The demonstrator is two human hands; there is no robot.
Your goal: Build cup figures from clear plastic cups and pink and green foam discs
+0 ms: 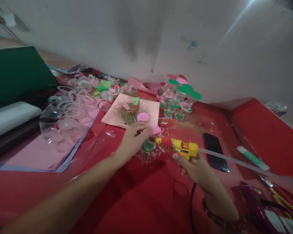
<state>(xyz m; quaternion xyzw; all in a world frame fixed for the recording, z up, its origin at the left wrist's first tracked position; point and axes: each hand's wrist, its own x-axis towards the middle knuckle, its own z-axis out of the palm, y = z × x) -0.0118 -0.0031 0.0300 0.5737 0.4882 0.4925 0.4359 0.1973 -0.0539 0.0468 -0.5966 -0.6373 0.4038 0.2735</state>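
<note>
My right hand [195,167] grips a yellow glue gun [183,148] with a red nozzle pointing left; a clear glue stick juts out behind it to the right. My left hand [134,139] pinches a pink foam disc [155,130] just above a small clear cup with a green base [148,145]. The gun's tip sits right beside the disc and cup. Paper scraps lie scattered around them on the red cloth [141,195].
Several clear plastic cups [68,110] lie on pink sheets at left. A pink card with debris [132,112] sits beyond my hands. Finished cups with green and pink lids [179,96] stand by the wall. A black phone [216,151] and a green-white tube [252,158] lie at right.
</note>
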